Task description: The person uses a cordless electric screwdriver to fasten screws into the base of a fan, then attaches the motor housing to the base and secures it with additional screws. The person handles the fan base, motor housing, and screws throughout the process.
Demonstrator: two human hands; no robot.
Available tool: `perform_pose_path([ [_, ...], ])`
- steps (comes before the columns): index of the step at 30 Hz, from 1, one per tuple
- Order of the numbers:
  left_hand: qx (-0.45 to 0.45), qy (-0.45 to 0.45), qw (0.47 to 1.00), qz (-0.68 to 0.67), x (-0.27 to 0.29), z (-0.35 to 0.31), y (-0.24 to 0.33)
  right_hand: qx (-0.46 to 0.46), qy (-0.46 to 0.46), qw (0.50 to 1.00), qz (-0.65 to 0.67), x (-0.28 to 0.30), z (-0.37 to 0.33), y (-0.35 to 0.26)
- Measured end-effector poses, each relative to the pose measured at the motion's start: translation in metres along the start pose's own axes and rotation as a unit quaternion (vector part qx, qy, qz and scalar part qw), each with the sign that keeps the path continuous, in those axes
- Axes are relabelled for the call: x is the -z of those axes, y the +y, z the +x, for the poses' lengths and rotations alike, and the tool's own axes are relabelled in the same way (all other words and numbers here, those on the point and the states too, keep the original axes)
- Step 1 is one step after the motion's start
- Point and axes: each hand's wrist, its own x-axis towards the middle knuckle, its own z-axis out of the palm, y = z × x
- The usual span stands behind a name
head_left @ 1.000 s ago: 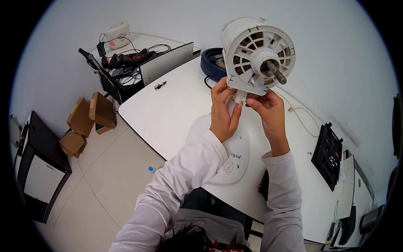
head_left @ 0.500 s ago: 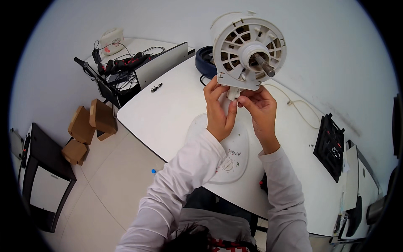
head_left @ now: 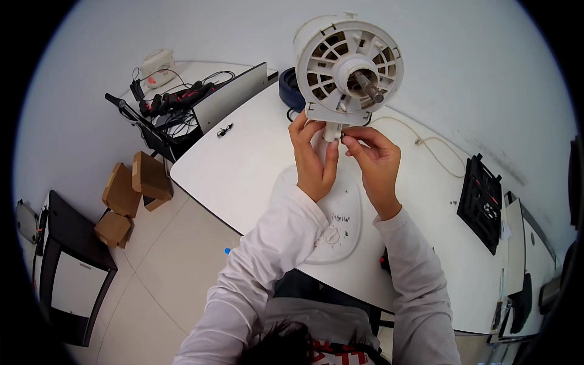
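A white electric fan without its blades or grille stands on the table; its round motor housing has a metal shaft sticking out of the front. Below the housing, my left hand is closed around the fan's white neck joint, thumb on its near side. My right hand pinches at the joint's right side, where a small dark piece shows between the fingertips, too small to name. Beneath my forearms lies the white oval fan base with a dial on it.
A black tool case lies opened at the table's right. Behind the fan are a dark blue ring-shaped object and a pale cable. A short black cable rests at left. Cardboard boxes stand on the floor.
The view has shifted a little, so the fan and hands appear slightly left. My right fingertips have turned at the joint, and the small dark piece now shows. My left hand keeps its hold.
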Motion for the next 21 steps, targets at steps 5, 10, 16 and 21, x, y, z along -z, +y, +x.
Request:
perform_pose_path([
  [5,-0.006,0.019,0.999,-0.045,-0.002,0.001,0.000,-0.017,0.009,1.000,0.024,-0.004,-0.001,0.000],
  [10,-0.020,0.015,0.999,-0.031,-0.002,0.001,0.000,-0.021,0.007,0.999,0.038,-0.004,-0.002,0.005],
  [16,-0.021,0.012,0.999,-0.023,-0.002,0.002,0.000,-0.017,0.010,0.999,0.044,-0.004,-0.003,0.008],
  [21,-0.026,0.014,0.999,-0.020,-0.002,0.002,-0.002,-0.014,0.009,0.999,0.051,-0.003,-0.002,0.013],
])
